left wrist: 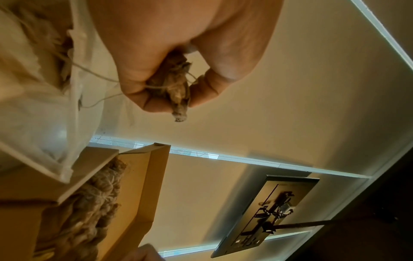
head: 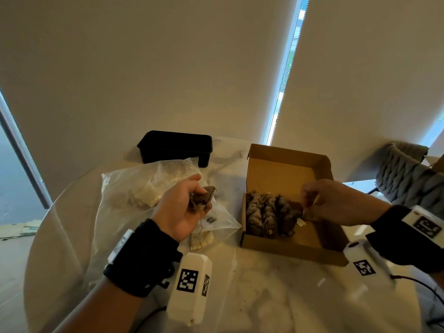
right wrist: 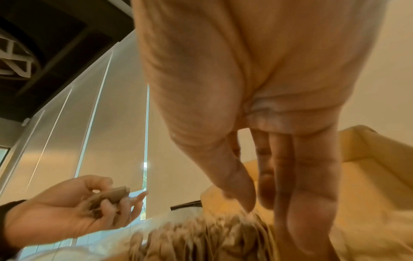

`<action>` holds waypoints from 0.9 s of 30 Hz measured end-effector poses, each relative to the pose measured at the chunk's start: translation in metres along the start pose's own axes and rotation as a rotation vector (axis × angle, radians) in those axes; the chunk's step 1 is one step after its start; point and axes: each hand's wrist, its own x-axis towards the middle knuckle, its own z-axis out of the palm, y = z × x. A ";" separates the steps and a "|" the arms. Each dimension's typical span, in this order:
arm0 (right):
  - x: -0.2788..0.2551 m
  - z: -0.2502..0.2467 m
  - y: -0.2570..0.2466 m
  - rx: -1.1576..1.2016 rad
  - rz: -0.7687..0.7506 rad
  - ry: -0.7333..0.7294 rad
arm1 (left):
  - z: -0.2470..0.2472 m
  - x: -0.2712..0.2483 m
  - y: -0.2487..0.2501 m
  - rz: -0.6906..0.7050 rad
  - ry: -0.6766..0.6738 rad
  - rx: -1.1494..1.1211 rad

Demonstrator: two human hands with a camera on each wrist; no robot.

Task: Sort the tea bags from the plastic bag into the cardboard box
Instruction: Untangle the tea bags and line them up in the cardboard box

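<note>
No writing is legible. The plastic bag point(head: 134, 200) lies left on the marble surface point(head: 264, 292). Above it, the left hand point(head: 179, 210) curls around brown tea bags point(head: 203, 197), their tips pointing far-right. Right, packed tea bags point(head: 269, 213) run near-to-far in the cardboard box point(head: 288, 251); its right half stays open. The right hand point(head: 334, 200) pinches a string there.

Left hand point(head: 181, 207) palm up, fingers curled round small bundle; right hand point(head: 336, 200) fingers extended downward, thumb meeting fingertips.
</note>
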 end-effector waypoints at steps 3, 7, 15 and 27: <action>-0.006 0.011 0.000 -0.066 0.049 -0.249 | 0.002 -0.001 0.000 0.007 -0.016 0.032; -0.005 0.024 -0.006 -0.106 0.028 -0.324 | 0.004 -0.003 0.000 0.008 -0.025 0.053; -0.002 0.029 -0.006 -0.097 0.008 -0.326 | 0.003 -0.002 0.001 0.019 -0.025 0.081; -0.005 0.031 -0.014 -0.128 -0.005 -0.359 | 0.002 -0.003 0.000 0.036 -0.059 0.117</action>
